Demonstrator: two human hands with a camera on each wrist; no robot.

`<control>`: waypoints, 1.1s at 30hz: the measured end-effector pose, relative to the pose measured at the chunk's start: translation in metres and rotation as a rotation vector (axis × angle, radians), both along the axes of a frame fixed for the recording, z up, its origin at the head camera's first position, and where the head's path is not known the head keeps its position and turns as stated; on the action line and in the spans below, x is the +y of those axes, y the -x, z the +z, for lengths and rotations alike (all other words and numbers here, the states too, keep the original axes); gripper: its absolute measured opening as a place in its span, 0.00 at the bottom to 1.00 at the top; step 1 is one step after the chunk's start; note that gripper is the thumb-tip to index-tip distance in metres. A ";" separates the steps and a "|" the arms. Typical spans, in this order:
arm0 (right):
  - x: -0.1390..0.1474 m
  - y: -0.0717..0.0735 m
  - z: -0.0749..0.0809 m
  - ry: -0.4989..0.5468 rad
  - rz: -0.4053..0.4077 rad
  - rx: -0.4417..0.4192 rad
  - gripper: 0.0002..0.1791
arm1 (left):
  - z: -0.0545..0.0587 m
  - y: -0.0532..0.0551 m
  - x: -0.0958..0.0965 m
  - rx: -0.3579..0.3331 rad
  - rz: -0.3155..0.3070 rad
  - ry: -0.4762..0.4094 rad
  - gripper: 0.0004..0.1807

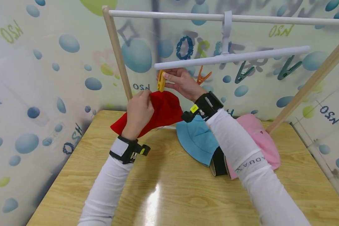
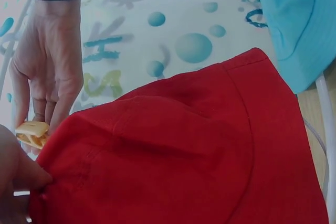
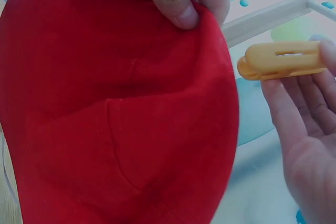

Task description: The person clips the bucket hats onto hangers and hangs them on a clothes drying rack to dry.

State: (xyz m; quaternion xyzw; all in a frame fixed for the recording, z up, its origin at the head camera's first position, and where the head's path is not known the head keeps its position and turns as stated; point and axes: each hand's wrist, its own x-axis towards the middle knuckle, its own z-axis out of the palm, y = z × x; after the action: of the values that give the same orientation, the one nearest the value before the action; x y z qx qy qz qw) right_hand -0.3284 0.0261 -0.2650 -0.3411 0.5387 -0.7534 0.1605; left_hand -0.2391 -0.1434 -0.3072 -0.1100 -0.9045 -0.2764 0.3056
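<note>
Reads as a staged indoor recording corner, can't tell home or lab: bubble-print wall covering [image 1: 22,94] on three sides, wood-grain table [image 1: 183,197] close up against it, small clothes rack [image 1: 164,15] with white rail on top, strapped cameras [image 1: 145,150] on both wrists

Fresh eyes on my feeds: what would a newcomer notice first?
Probably the bright red hat, held in the left hand left of centre in the head view. Next, the yellow clip the right hand pinches, just below the white hanger's left end. To their right, a blue hat and a pink hat lie on the wooden table.
</note>
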 end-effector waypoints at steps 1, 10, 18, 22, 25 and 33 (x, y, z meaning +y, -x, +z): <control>0.000 0.000 0.000 -0.002 -0.001 -0.002 0.17 | 0.001 0.000 0.001 -0.002 0.000 0.003 0.11; -0.003 -0.003 0.000 0.010 -0.026 -0.018 0.17 | 0.009 0.003 0.009 -0.039 0.006 0.004 0.12; -0.002 -0.001 -0.003 -0.012 -0.048 0.003 0.18 | 0.016 0.001 0.007 -0.024 0.042 -0.015 0.12; -0.001 0.000 -0.004 -0.032 -0.039 0.011 0.21 | 0.017 0.000 0.004 0.007 0.049 -0.037 0.11; -0.002 -0.001 -0.005 -0.063 -0.046 0.001 0.23 | 0.018 -0.001 0.002 0.011 0.051 -0.044 0.12; 0.001 -0.002 -0.011 -0.078 -0.053 -0.031 0.25 | 0.015 0.001 -0.002 -0.001 0.071 -0.036 0.11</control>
State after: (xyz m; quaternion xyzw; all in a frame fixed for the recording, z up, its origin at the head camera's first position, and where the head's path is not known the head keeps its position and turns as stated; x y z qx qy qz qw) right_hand -0.3266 0.0273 -0.2758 -0.3086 0.5739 -0.7411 0.1617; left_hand -0.2396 -0.1452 -0.2921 -0.0720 -0.9028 -0.2817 0.3168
